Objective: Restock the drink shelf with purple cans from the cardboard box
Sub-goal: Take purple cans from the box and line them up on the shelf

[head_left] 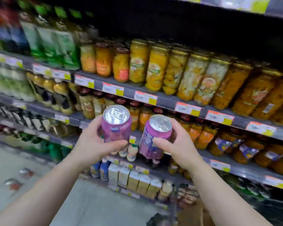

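My left hand (95, 144) grips a purple can (116, 126) with a silver top, held upright in front of the shelves. My right hand (173, 144) grips a second purple can (153, 137), tilted a little to the left. Both cans hang in the air at about the height of the third shelf (219, 159) from the top, apart from each other. A brown cardboard box (194, 214) shows partly at the bottom edge, between my forearms.
Tall jars of yellow and orange fruit (153, 67) fill the upper shelf, smaller jars (203, 136) the one below. Juice cartons (134, 180) stand low down. Green bottles (55, 46) are at left. Pale floor (23, 168) lies at lower left with small red objects on it.
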